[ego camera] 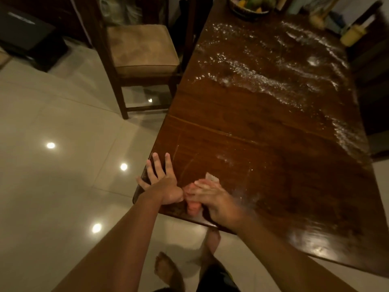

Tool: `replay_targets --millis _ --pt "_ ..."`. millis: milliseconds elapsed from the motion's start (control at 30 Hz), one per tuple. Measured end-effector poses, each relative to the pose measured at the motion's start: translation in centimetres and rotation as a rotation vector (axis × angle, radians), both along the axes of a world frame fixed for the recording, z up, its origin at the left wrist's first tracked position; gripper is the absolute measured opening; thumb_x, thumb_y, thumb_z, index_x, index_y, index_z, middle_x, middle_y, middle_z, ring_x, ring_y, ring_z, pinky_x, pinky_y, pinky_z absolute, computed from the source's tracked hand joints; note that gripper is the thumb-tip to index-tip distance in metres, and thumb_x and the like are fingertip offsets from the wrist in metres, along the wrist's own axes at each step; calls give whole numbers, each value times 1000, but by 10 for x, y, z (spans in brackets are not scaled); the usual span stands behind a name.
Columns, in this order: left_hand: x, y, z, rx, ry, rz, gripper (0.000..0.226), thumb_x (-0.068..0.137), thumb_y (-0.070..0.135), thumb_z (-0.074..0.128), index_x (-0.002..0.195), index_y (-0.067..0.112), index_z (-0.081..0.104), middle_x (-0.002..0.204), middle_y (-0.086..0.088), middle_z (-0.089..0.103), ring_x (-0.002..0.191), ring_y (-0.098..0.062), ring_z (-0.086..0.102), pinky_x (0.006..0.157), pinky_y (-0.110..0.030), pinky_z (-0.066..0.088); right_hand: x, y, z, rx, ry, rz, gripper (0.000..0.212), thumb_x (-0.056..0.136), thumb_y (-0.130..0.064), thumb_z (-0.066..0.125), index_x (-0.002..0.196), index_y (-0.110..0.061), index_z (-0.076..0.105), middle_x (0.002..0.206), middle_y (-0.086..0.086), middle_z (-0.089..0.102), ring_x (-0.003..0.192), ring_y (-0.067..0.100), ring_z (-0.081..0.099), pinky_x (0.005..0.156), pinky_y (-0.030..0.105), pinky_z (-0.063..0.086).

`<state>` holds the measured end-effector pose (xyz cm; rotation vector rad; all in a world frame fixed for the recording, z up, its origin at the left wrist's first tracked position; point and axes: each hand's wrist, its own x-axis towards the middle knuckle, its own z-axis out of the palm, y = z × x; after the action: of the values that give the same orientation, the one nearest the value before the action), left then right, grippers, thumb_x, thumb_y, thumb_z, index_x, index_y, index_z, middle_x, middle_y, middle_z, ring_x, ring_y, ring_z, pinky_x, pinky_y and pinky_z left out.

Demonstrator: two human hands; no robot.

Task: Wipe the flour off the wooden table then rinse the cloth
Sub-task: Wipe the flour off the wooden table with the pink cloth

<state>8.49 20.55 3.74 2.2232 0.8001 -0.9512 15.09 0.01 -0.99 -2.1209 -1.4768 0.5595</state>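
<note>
The left hand [162,182] is lying open and flat on the corner of the wooden bench [263,165], with its fingers spread and straight. Its outer fingers are reaching over the bench edge.

The right hand [214,199] is sitting just beside the left hand, close to the thumb. It is pressing down on the cloth [192,207] with fairly straight fingers laid across the top. This hand is motion-blurred, so the thumb position under the cloth cannot be determined.

The cloth is pinkish and bunched. It is lying on the bench under the right hand, near the bench edge closest to the person, with one pale corner sticking out beyond the fingertips.

The flour [263,81] is lying in white streaks well beyond both hands, across the far half of the bench and down its right side. A thin smear is showing just to the right of the right hand.

A cushioned chair [143,51] is standing beyond the left hand, beside the bench. A fruit bowl [250,5] and a yellow container [352,35] are sitting at the far end. Bare feet [166,268] are showing on the tiled floor [52,186] below the forearms.
</note>
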Motion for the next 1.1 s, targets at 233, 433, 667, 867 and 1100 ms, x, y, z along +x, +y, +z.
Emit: replay_targets --millis 233,433,667,867,1100 --pt "-3 2 -4 -24 -29 -19 128 85 24 71 141 25 -44 139 -11 -59 136 -37 -43 109 -69 -11 36 16 8 -107 -45 -813 72 85 14 48 143 -28 51 154 -6 43 149 21 27 125 49 12" --pt "-13 7 -8 -7 -149 25 131 80 16 76 146 25 -38 149 -3 -49 143 -33 -34 114 -64 -7 16 85 1 -46 -25 -78 66 89 7 49 142 -30 52 154 -8 44 149 17 27 124 48 9" --pt "-48 38 -18 -68 -394 147 134 70 13 84 153 32 -19 164 3 3 150 -29 4 121 -50 13 88 143 -6 -38 -96 -618 64 89 7 50 144 -28 50 148 -2 51 144 21 36 122 52 21" --pt "-53 40 -18 -289 -609 352 120 69 -12 67 155 27 -9 156 -6 18 144 -29 23 112 -32 31 26 136 -9 39 -34 19 58 87 6 53 132 -29 63 147 -8 53 144 16 37 117 57 22" --pt "-61 36 -24 -178 -586 333 85 80 25 64 150 39 17 153 -1 20 140 -33 29 115 -56 30 60 39 -5 109 74 -215 63 78 18 54 125 -21 69 140 -3 60 139 18 46 119 54 26"
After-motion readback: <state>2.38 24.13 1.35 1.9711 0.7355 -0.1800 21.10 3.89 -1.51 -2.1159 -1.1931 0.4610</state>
